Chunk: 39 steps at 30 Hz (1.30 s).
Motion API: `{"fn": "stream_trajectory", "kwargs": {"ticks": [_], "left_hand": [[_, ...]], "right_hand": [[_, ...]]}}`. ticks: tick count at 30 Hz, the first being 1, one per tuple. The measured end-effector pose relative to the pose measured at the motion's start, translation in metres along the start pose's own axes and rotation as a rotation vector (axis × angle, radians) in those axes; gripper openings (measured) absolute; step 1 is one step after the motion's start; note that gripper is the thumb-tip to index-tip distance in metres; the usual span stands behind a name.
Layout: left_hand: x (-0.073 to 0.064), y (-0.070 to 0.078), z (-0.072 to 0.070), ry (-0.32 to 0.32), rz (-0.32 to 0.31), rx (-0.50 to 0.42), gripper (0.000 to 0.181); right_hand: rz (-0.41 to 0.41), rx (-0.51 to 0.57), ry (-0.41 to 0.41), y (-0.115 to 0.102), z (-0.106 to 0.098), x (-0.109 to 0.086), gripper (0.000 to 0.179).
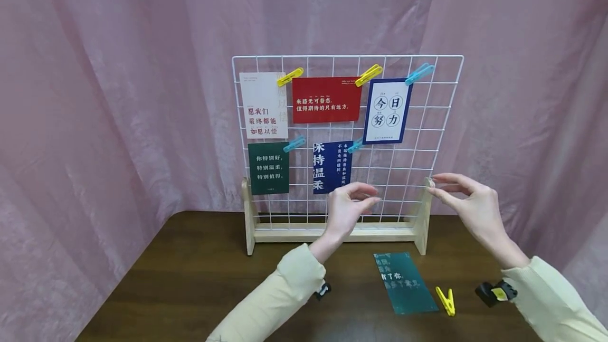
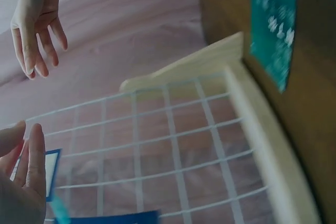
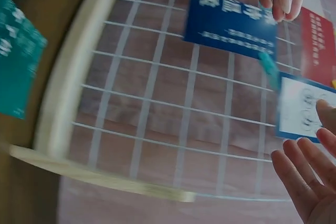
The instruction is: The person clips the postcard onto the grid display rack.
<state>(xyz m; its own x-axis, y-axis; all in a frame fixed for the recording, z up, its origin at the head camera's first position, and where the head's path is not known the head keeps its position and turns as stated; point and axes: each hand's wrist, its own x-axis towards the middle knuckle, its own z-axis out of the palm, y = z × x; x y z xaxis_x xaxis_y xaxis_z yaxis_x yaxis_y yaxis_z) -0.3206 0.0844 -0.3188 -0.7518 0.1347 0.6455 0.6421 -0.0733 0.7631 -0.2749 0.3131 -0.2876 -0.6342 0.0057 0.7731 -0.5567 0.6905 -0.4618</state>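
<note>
In the head view my left hand [image 1: 344,210] hovers in front of the grid's lower middle, overlapping the corner of the blue card [image 1: 332,170]. Its thumb and fingers are apart, nothing between them. My right hand [image 1: 477,209] is by the top of the stand's right wooden upright [image 1: 423,220], fingers loosely bent and empty. A blue clothespin [image 1: 354,146] fastens the blue card to the white wire grid [image 1: 404,168]. On the table, in front of the stand, lie a teal-green card [image 1: 406,284] and a yellow clothespin [image 1: 445,301].
Also clipped on the grid are a white card [image 1: 263,104], a red card [image 1: 326,100], a blue-bordered white card [image 1: 387,111] and a dark green card [image 1: 269,169]. Yellow and blue clothespins hold them. A pink curtain [image 1: 128,94] hangs behind the brown table [image 1: 190,273].
</note>
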Motion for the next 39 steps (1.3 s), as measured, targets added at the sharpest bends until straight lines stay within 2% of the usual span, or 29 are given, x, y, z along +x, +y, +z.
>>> {"fn": "stream_trajectory", "kwargs": {"ticks": [6, 10, 15, 21, 27, 34, 39], "left_hand": [[-0.023, -0.026, 0.015, -0.023, -0.141, -0.071, 0.013], [-0.033, -0.041, 0.02, -0.017, -0.208, -0.07, 0.014], [-0.042, -0.061, 0.022, -0.01, -0.251, -0.016, 0.016], [-0.051, -0.085, 0.028, -0.029, -0.32, 0.022, 0.02], [-0.056, -0.103, 0.029, -0.068, -0.301, 0.145, 0.024], [-0.056, -0.124, 0.025, -0.218, -0.29, 0.264, 0.027], [-0.051, -0.132, 0.025, -0.31, -0.287, 0.301, 0.028]], "right_hand": [[0.097, -0.016, -0.047, 0.017, 0.008, -0.035, 0.027], [0.144, -0.022, -0.107, 0.03, 0.013, -0.054, 0.028], [0.167, 0.085, -0.199, 0.05, 0.015, -0.073, 0.03], [0.173, 0.229, -0.34, 0.075, 0.005, -0.093, 0.031], [0.13, 0.267, -0.547, 0.105, -0.005, -0.103, 0.03], [0.096, 0.389, -0.815, 0.13, -0.013, -0.105, 0.031], [0.055, 0.471, -0.939, 0.138, -0.014, -0.103, 0.035]]}}
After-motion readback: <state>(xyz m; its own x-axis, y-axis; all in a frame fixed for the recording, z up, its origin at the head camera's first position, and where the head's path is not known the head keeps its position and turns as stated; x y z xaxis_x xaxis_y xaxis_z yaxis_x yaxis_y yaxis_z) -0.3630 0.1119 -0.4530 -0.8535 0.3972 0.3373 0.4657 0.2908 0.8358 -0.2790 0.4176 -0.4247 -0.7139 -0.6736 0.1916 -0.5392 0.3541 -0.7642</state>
